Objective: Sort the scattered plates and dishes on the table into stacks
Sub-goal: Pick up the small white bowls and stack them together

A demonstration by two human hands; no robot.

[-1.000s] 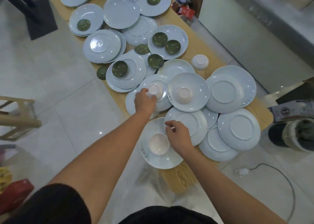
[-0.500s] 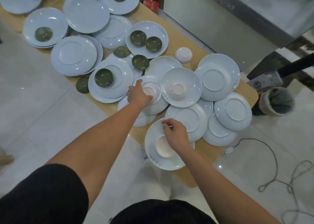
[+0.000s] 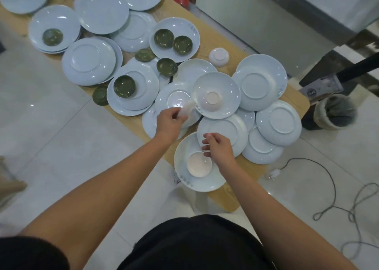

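Pale floor tiles surround the wooden desk, crowded with overlapping pale-blue plates. At frame centre, the left hand pinches a small white dish, motion-blurred and tilted on edge. The right hand, fingers loosely curled and empty, hovers beside a white bowl on the near plate.
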